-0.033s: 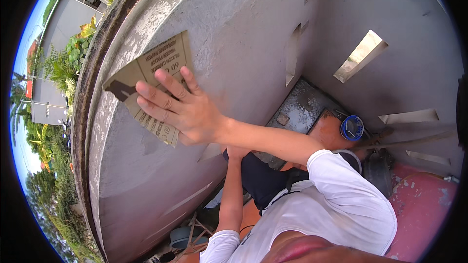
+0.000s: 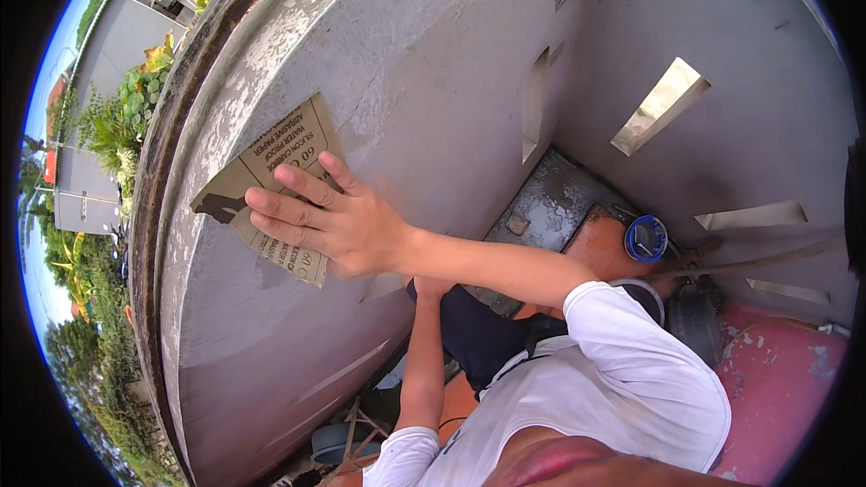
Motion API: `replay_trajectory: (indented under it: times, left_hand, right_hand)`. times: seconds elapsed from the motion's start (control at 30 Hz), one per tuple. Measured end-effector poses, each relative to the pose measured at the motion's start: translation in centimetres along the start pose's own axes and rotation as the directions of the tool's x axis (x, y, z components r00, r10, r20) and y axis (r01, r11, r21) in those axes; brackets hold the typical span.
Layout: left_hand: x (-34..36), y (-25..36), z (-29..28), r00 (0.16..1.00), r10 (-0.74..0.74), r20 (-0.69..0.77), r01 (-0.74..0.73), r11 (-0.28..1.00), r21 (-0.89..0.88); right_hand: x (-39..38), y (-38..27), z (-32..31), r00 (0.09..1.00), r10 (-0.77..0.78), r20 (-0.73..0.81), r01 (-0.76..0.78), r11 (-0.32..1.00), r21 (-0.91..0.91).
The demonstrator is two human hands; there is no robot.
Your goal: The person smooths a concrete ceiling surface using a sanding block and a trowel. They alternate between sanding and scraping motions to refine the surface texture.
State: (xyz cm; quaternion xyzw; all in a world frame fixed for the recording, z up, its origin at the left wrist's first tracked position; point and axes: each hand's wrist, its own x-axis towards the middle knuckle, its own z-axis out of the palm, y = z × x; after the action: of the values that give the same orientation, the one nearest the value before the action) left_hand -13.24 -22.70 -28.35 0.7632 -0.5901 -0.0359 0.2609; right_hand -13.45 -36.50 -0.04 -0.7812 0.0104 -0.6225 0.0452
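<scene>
Sandpaper [image 2: 275, 149], a brown sheet with dark printing, is lying under the right hand [image 2: 347, 225], against the grey wall [image 2: 433, 108] and close to the rounded edge of it. From where I am standing, I am seeing this hand resting flat, its fingers spreading over the sheet and its palm side facing the wall. One part of the paper is reaching past the fingertips, and another part is showing below the fingers, on the body side. The left hand [image 2: 435, 289] is resting nearer to the body, beside the dark trousers [image 2: 483, 338]. The right forearm [image 2: 505, 257] is partly covering it, so whether it is gripping something I cannot tell. Both hands are keeping apart from each other. Beyond the right hand, past the wall's edge, green plants [image 2: 140, 95] are growing. Well to the right of both hands, a blue-rimmed container [image 2: 646, 239] is standing, and a long stick [image 2: 767, 257] is lying near it.
</scene>
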Motion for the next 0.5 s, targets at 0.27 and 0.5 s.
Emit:
replay_trajectory:
  times: [0.27, 0.5]
  left_hand:
    - [1.1, 0.3, -1.2, 0.987, -0.096, 0.130, 0.079, 0.989, 0.127]
    - [-0.3, -1.7, -0.1, 0.990, -0.101, 0.094, 0.081, 0.976, 0.201]
  right_hand:
    - [9.1, 18.6, -4.4, 0.722, 0.367, -0.586, -0.442, 0.897, 0.019]
    - [0.9, 1.7, 0.1, 0.927, 0.376, -0.021, -0.363, 0.907, 0.216]
